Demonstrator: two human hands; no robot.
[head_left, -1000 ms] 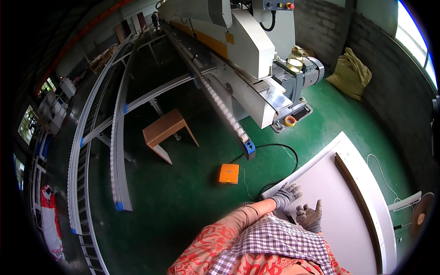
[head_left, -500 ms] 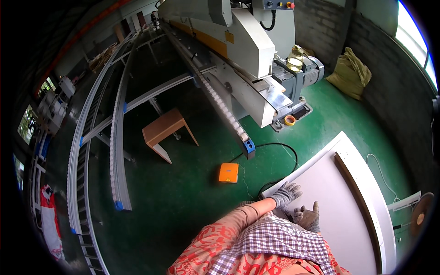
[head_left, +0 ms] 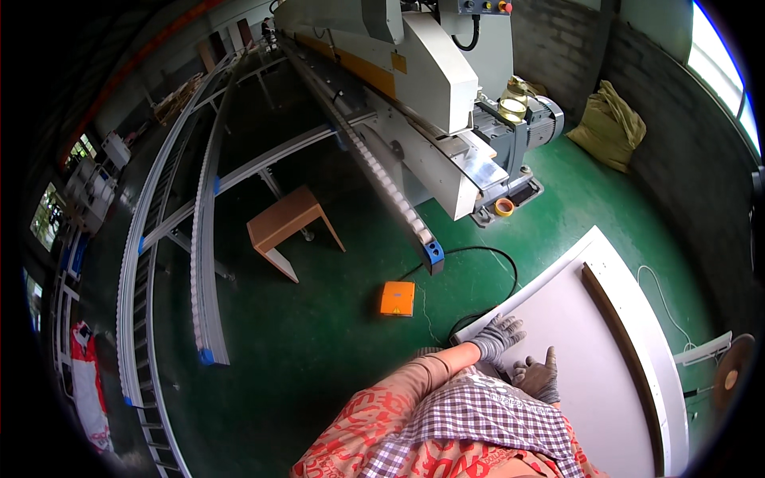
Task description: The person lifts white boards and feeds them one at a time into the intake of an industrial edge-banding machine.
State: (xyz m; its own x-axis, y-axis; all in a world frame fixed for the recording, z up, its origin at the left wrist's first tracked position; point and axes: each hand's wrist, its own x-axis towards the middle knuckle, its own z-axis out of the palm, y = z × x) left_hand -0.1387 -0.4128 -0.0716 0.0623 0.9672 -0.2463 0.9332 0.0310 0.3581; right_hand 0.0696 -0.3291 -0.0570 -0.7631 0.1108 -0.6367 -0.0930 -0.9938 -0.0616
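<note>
While the fisheye bends every edge, the biggest thing is the grey-and-white edge-banding machine (head_left: 414, 88) running up the middle, its top cut off by the frame; its roller feed track (head_left: 382, 179) ends in a blue cap near the floor; left of it long grey conveyor rails (head_left: 203, 263) curve away into dark, far ends hard to make out; green floor (head_left: 319, 350) underneath; lower right lies a large white panel (head_left: 590, 358), flat, its near edge hidden behind the person's patterned sleeve and checked cloth, its right edge partly covered by a brown strip (head_left: 629, 334); left hand (head_left: 496, 336), grey-gloved, rests flat with fingers spread on the panel's near-left corner, not gripping anything; right hand (head_left: 538, 374), darker glove, lies on the panel just beside it, fingers loosely curled, palm side hidden so cannot tell if it pinches anything; a small wooden stool (head_left: 285, 227) stands well apart on the floor; a yellow-green sack (head_left: 612, 123) leans by the brick wall; an orange foot pedal box (head_left: 397, 299) sits near the panel corner, black cable (head_left: 494, 263) looping beside it; a yellow tape roll (head_left: 504, 207) lies at the machine's foot.
</note>
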